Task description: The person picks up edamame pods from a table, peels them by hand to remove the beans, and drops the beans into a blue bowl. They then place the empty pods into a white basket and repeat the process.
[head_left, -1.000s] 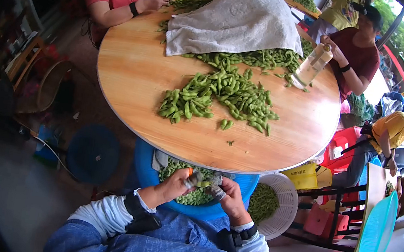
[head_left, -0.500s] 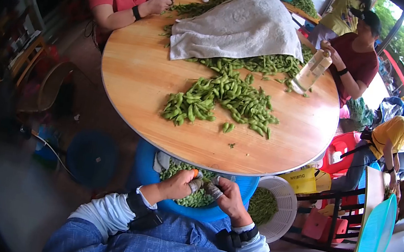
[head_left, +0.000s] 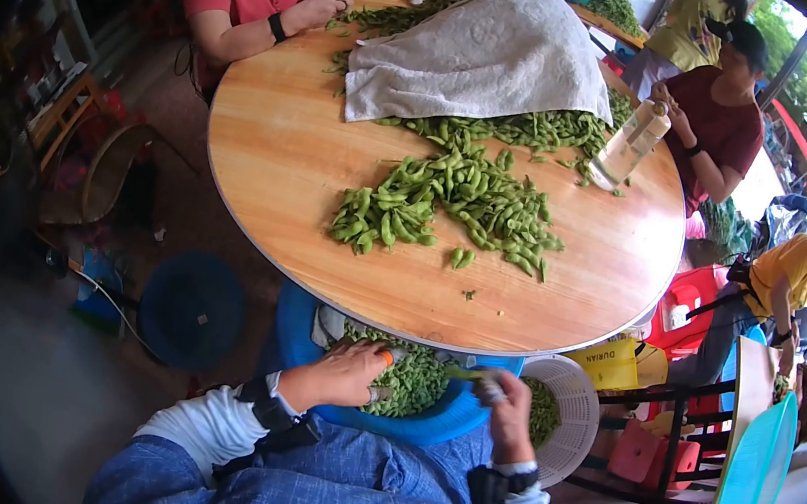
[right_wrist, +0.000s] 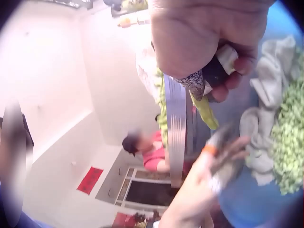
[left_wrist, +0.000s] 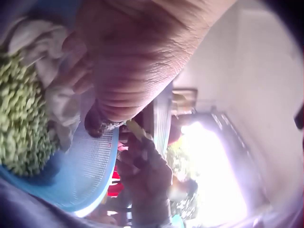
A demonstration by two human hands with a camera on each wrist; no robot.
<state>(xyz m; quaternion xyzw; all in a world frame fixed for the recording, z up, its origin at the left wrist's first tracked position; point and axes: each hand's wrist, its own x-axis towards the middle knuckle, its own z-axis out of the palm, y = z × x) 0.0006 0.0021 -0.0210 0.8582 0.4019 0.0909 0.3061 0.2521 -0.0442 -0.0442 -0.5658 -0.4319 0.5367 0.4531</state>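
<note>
Over the blue basin (head_left: 292, 324) of shelled green beans (head_left: 418, 380), the left hand (head_left: 338, 375) has its fingers extended and holds nothing visible; an orange band circles one finger. To its right, the right hand (head_left: 510, 421) pinches a green pod (head_left: 471, 373) by one end, the other end pointing toward the left hand. The right wrist view shows the pod (right_wrist: 206, 114) below the wrapped thumb of the right hand (right_wrist: 209, 42), just above the left hand (right_wrist: 202, 173). In the left wrist view the right hand (left_wrist: 147, 183) is beyond the left hand (left_wrist: 135, 61).
A round wooden table (head_left: 282, 177) with a pile of pods (head_left: 471, 195), a grey towel (head_left: 488, 56) and a bottle (head_left: 630, 147) stands above the basin. A white basket (head_left: 576, 424) is at right. Grey cloth (right_wrist: 256, 128) lies in the basin. Several people are around.
The hands, close together before, have separated. My right hand has moved right with a pod in its fingers, and my left hand's fingers have opened out over the beans.
</note>
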